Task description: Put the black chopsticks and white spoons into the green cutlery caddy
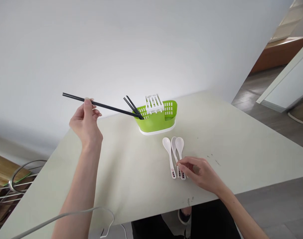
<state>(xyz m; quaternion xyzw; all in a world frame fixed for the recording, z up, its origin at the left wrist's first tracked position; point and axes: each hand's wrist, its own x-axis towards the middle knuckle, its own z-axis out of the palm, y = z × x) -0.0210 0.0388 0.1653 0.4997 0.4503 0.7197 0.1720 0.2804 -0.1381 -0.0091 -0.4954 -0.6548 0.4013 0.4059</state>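
Note:
A pair of black chopsticks [111, 108] is pinched in my raised left hand [87, 121]. Their lower ends reach the left side of a green slotted basket [155, 123] with a white base. More black chopsticks [133, 107] lean inside that left part. Clipped over the basket's middle is a white slotted rack [154, 103]. In front of the basket, white spoons [167, 144] lie side by side on the table, bowls pointing away from me. My right hand [200, 172] rests at the spoons' handles, thumb and fingers closed on one; the fingers partly hide the handles.
The pale table [131, 186] stands against a white wall [111, 49]. A grey cable [67, 215] loops across my left forearm near the front edge. At the lower left is a metal wire rack [14, 186] holding wooden boards.

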